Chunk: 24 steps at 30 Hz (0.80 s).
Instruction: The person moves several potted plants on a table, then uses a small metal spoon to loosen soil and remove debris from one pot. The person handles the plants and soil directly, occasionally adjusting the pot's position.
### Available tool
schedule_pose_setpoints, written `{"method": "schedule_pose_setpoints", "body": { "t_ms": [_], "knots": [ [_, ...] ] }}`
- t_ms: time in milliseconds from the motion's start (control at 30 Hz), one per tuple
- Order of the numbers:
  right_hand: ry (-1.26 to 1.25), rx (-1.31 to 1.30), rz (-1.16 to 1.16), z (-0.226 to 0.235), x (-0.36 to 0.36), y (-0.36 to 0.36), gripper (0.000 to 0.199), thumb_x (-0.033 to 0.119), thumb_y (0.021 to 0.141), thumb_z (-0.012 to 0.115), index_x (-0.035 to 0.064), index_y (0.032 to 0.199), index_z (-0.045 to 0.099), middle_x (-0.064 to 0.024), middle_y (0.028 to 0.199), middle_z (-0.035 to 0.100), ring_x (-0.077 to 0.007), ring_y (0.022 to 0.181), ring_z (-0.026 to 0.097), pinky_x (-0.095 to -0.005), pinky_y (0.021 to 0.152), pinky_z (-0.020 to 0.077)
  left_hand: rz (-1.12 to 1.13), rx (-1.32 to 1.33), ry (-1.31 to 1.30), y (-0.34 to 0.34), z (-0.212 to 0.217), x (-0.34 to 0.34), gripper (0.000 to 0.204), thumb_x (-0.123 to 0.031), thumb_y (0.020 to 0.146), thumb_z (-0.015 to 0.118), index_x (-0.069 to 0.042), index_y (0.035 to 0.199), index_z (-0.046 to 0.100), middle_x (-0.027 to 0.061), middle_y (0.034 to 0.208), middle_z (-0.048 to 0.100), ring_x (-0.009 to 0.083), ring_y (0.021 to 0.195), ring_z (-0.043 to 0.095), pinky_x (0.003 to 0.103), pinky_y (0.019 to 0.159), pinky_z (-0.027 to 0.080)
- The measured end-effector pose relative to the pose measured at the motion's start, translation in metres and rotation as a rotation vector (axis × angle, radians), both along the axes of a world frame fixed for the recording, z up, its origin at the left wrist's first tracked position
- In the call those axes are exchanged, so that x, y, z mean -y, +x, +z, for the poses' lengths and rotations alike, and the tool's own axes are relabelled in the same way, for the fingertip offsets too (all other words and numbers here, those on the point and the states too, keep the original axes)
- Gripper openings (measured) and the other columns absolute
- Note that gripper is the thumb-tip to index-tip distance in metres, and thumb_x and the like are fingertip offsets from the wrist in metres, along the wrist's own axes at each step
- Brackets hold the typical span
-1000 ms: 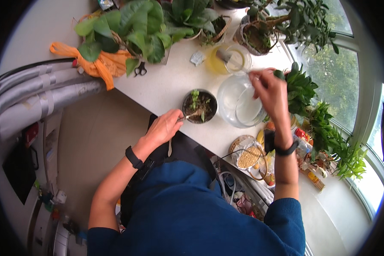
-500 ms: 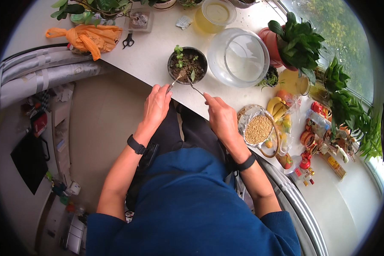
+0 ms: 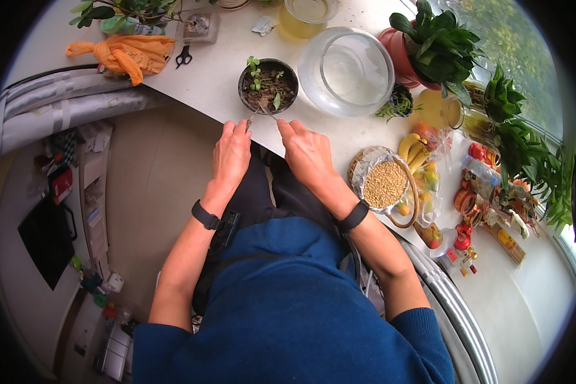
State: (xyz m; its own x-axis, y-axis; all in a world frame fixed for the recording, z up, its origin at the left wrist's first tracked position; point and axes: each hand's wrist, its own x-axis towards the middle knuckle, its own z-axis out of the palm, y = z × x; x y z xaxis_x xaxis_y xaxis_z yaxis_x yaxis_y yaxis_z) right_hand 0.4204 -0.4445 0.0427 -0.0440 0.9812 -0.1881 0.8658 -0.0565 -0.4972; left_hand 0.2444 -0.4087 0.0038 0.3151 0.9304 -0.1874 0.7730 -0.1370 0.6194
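A dark round pot (image 3: 268, 86) of brown soil with small green seedlings (image 3: 255, 72) stands near the table's edge. My left hand (image 3: 231, 153) is closed round the handle of a slim small tool (image 3: 250, 120), whose tip points at the pot's near rim. Between the fingers of my right hand (image 3: 304, 151) is a thin metal tool (image 3: 268, 112), also reaching to that rim. The two tool tips are close together there. Their exact kind is too small to make out.
Right of the pot stands a large clear bowl of water (image 3: 346, 72); a potted leafy plant (image 3: 436, 48) is beyond it. A basket of beige beans (image 3: 384, 184) and bananas (image 3: 415, 152) lie to the right. Scissors (image 3: 184, 57) and an orange bag (image 3: 125, 56) lie left.
Both tools have drawn back toward me from the soil to the pot's near rim. My right hand has moved left, nearer my left hand. The whole view has shifted slightly.
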Motion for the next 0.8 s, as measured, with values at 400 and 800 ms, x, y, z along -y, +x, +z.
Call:
{"method": "schedule_pose_setpoints", "body": {
  "t_ms": [400, 800],
  "knots": [
    [0.022, 0.007, -0.068, -0.032, -0.032, 0.006, 0.03, -0.003, 0.08, 0.055, 0.0059, 0.107, 0.064, -0.0159, 0.089, 0.068, -0.0391, 0.075, 0.066, -0.0477, 0.064, 0.052, 0.005, -0.013, 0.022, -0.006, -0.004, -0.006, 0.022, -0.005, 0.093, 0.059, -0.001, 0.115, 0.061, 0.0195, 0.089, 0.054, 0.0408, 0.079, 0.059, 0.047, 0.068, 0.048],
    [-0.372, -0.816, -0.663, -0.065, -0.021, 0.031, 0.027, 0.009, 0.096, 0.053, 0.0026, 0.116, 0.07, -0.0007, 0.081, 0.07, -0.0066, 0.064, 0.051, -0.0257, 0.06, 0.045, 0.024, 0.07, -0.005, -0.021, -0.001, -0.01, 0.022, -0.006, 0.095, 0.057, 0.001, 0.115, 0.061, 0.0189, 0.087, 0.053, 0.039, 0.076, 0.058, 0.045, 0.068, 0.047]
  ]
}}
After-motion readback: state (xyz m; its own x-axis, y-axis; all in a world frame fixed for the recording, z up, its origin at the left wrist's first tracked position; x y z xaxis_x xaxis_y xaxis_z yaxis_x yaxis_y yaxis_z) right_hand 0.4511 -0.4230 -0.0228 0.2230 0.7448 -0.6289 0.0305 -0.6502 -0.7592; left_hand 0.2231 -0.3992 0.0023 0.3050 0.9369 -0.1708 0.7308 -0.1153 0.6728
